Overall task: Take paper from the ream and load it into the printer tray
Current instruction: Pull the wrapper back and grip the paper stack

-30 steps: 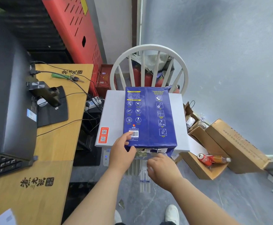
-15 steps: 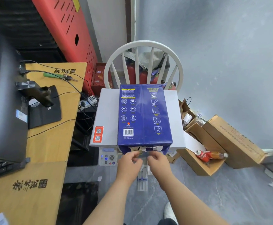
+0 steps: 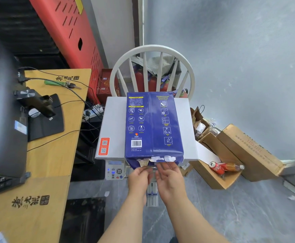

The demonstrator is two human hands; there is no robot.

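A blue-wrapped paper ream (image 3: 153, 123) lies lengthwise on top of the white printer (image 3: 113, 127), with its torn end facing me. White paper scraps show in the tear. My left hand (image 3: 138, 178) is just below that end, with its fingers curled on a thin, blurred grey edge that looks like sheets. My right hand (image 3: 169, 178) is beside it. Its fingers are stretched out and apart, and their tips are at the torn wrapper. A narrow grey and blue tray extension (image 3: 152, 197) sticks out below the hands and is mostly hidden by them.
The printer sits on a white spindle-back chair (image 3: 152, 55); its control panel (image 3: 115, 170) faces me. A wooden desk (image 3: 55, 155) with a monitor and cables is on the left. Cardboard boxes (image 3: 245, 151) with a can and a bottle stand on the floor to the right.
My left hand came off the top of the ream and joined the right hand at the torn end. Both hands have since drawn slightly back towards me.
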